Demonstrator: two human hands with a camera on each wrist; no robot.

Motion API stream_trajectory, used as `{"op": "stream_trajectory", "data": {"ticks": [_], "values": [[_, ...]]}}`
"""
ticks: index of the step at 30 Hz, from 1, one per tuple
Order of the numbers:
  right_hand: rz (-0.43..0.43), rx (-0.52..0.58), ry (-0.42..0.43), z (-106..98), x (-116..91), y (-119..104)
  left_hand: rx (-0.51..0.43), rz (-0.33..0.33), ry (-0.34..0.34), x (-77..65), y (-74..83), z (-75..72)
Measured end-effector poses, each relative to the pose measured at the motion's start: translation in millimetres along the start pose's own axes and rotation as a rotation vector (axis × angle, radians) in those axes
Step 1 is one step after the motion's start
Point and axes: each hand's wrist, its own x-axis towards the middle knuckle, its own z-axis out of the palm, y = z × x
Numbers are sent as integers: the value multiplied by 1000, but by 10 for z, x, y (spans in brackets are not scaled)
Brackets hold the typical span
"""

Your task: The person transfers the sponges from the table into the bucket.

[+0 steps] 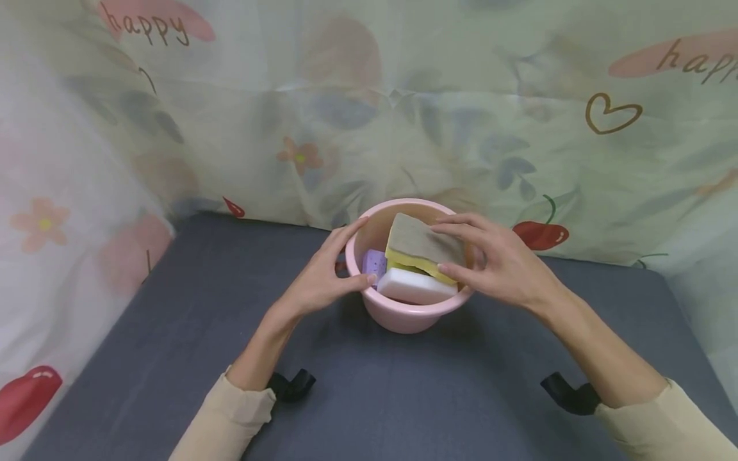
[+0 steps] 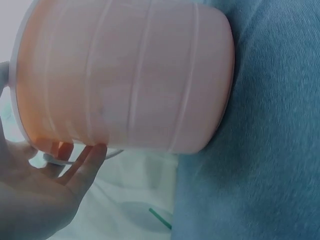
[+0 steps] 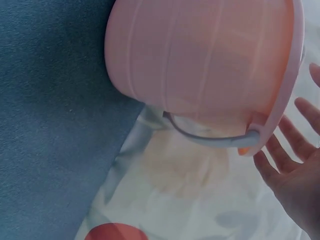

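Observation:
A pink bucket (image 1: 408, 317) stands upright on the dark surface, its round rim facing up. My left hand (image 1: 323, 272) grips its left side, thumb over the rim and fingers against the outer wall. Inside, a yellow sponge with a grey top (image 1: 423, 240) leans above a white block (image 1: 416, 287). A purple block (image 1: 375, 264) sits at the left of the bucket. Over the right rim, my right hand (image 1: 498, 259) holds the grey-topped sponge, thumb at its near edge and fingertips on its far side. The sponge's right end is partly hidden by this hand.
A dark grey cloth surface (image 1: 173, 358) lies under the bucket. Behind it hangs a printed curtain (image 1: 346, 128), close to the bucket's far side. The bucket's grey handle (image 3: 215, 141) hangs down outside. Black curved pieces (image 1: 296, 385) show beside both wrists.

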Motion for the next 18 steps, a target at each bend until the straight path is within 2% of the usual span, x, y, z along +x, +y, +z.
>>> {"op": "stream_trajectory", "data": {"ticks": [6,14,18], "values": [[29,-20,25,-13,-153,42,39,14,-30,-33,-22,-45],[73,-27,46,-44,-352,107,100,55,-38,-84,-68,-130],[114,-34,43,-64,-455,133,134,42,-53,-130,-101,-164]]}}
